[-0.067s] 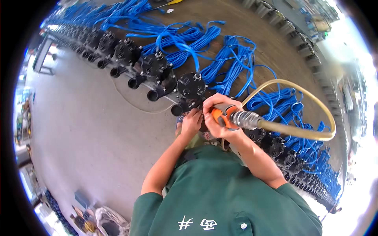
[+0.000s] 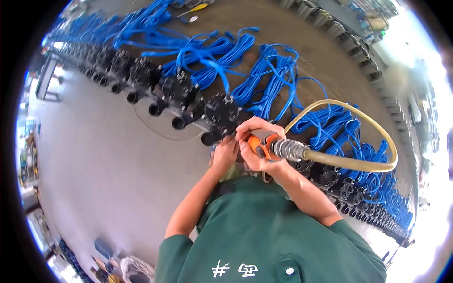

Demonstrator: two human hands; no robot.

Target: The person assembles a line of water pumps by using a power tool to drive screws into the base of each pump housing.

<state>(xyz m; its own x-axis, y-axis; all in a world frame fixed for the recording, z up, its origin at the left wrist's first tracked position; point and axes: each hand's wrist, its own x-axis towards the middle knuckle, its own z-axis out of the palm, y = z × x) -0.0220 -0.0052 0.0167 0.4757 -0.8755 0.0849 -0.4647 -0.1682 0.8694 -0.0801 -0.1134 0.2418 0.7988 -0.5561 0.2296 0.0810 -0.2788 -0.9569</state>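
Note:
An orange-and-grey air tool (image 2: 265, 145) is gripped in my right hand (image 2: 255, 158), its metal coupling leading into a yellowish air hose (image 2: 349, 163). The working tip is hidden behind that hand. Just to its left, my left hand (image 2: 225, 153) has its fingers drawn together against the lower side of a black pump-like unit (image 2: 222, 111); whatever they pinch is hidden. The unit has a round bolted cover and an open round outlet (image 2: 208, 138) on the near side. A blue cable (image 2: 222, 73) runs from its top toward the far side.
Similar black units (image 2: 177, 89) stand in a long row along the table edge, both ways. Coiled blue cables (image 2: 278, 75) lie behind them on the brown tabletop (image 2: 311, 52). A yellow-handled screwdriver (image 2: 198, 7) lies far back. Metal cylinders (image 2: 337, 30) line the far edge.
The row of units and the cables have shifted slightly left and down in the picture. Both hands and the air tool have moved slightly left in it; their holds look the same.

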